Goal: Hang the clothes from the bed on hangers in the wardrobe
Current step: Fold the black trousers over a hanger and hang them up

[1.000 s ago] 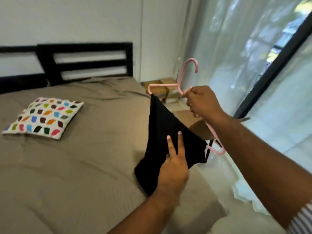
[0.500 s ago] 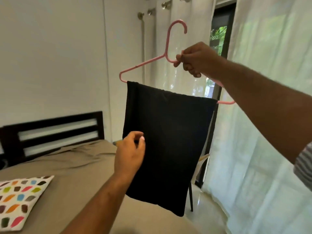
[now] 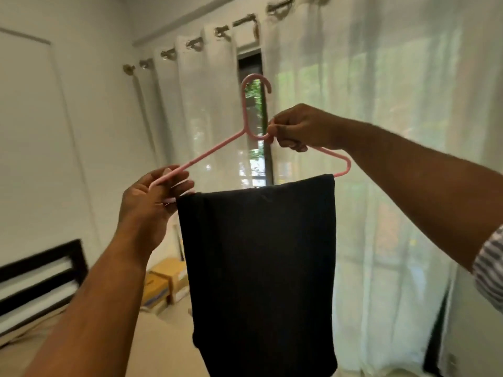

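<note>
— Where's the black garment [image 3: 258,268]?
— Folded over the pink hanger's [image 3: 217,148] bottom bar, held in the air.
— The hands?
— Right hand [image 3: 296,129] grips its neck; left hand [image 3: 152,197] grips its left corner.

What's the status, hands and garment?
Right hand grips pink hanger at neck; left hand holds its corner. Black garment draped over bar. Curtains beyond.

hanger [image 3: 215,148]: pink plastic, smooth, faint sheen
garment [image 3: 258,262]: black cloth, matt, fine weave
curtains [image 3: 381,131]: thin white cloth, half sheer, soft folds
curtain rings [image 3: 194,44]: metal, shiny
headboard [image 3: 40,270]: dark wood, smooth, low gloss
boxes [image 3: 166,281]: brown cardboard, matt
sleeve [image 3: 490,268]: striped cloth, matt
</note>
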